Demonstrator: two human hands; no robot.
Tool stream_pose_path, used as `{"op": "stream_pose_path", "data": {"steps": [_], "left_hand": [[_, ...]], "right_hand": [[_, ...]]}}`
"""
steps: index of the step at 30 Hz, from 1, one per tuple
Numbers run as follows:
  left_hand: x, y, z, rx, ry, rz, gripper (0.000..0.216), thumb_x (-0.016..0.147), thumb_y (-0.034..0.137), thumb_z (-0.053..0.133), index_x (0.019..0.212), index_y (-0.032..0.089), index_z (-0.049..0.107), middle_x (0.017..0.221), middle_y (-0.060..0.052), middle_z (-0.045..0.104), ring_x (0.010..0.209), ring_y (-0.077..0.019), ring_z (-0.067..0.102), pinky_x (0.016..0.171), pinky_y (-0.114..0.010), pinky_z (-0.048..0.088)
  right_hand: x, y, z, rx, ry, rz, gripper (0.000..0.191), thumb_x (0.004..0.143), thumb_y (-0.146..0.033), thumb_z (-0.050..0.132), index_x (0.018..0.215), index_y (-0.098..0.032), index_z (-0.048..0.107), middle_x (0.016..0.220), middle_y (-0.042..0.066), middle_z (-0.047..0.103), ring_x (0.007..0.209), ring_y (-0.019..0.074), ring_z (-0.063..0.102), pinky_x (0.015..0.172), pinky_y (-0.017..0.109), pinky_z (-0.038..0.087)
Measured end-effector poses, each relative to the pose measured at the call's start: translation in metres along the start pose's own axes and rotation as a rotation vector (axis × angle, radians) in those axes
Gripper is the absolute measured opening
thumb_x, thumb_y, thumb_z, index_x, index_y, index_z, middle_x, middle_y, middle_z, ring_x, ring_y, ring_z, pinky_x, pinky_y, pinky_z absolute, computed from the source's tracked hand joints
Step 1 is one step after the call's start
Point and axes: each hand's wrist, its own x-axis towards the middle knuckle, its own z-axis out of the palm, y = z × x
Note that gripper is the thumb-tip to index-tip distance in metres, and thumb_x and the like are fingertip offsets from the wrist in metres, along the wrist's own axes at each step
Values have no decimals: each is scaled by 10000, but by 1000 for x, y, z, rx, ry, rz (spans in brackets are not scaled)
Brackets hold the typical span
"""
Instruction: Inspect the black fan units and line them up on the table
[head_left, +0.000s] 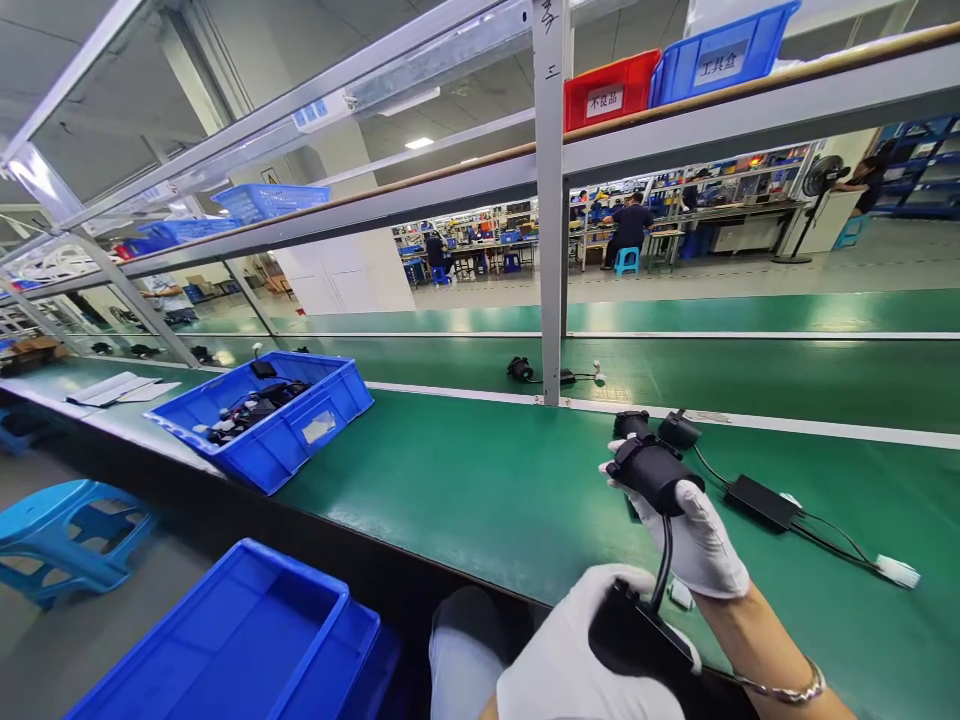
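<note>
My right hand [709, 540], in a white glove, is closed around a black cylindrical housing [656, 475] above the green bench. A thick black cable [665, 560] runs down from it to a flat black box [637, 640]. Nearer to me, my gloved left hand [577, 650] grips that box; part of the box is hidden by the fingers. Just behind the held housing lie another black cylindrical part [631, 424] and a similar unit [679, 430], whose wire leads to a black box [761, 502] and a white connector [898, 571].
A blue bin [322, 395] with several black wired parts stands on the bench at left. Below the bench edge are stacked blue crates [225, 640] and a blue stool [67, 530]. A metal post [551, 220] rises beyond the hands. Another black unit [519, 369] lies behind the rail.
</note>
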Motion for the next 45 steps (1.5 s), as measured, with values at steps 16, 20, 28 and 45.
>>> {"op": "stream_pose_path", "data": {"steps": [16,20,28,45], "left_hand": [[12,-20,-14,101,48,248,726,946,819,484,1133,135,634,780,-110,744,593,-157,665,594,-250,525],[1,-12,-14,233,45,169,692,919,681,664,1396,182,607,1066,-148,763,972,-275,754,812,-343,589],[-15,8,-11,530,125,-26,1063,595,170,895,1563,316,483,1412,-118,652,1301,-366,623,1118,-467,488],[14,1,-6,148,55,123,675,860,907,489,827,234,459,442,71,509,322,-74,464,312,-138,256]], "right_hand": [[-8,6,-8,44,110,24,568,760,-680,862,1141,-266,784,1237,96,762,1040,355,739,1039,544,568],[-7,3,-8,40,131,23,609,762,-688,855,1191,-264,770,1275,115,747,1085,383,730,1083,601,535],[-6,6,-8,28,146,-23,594,764,-690,842,1143,-239,767,1260,143,742,1096,389,722,1067,622,539],[-8,-8,6,-79,208,-222,513,796,-547,866,1171,-224,732,1117,116,761,958,335,746,949,518,586]]}}
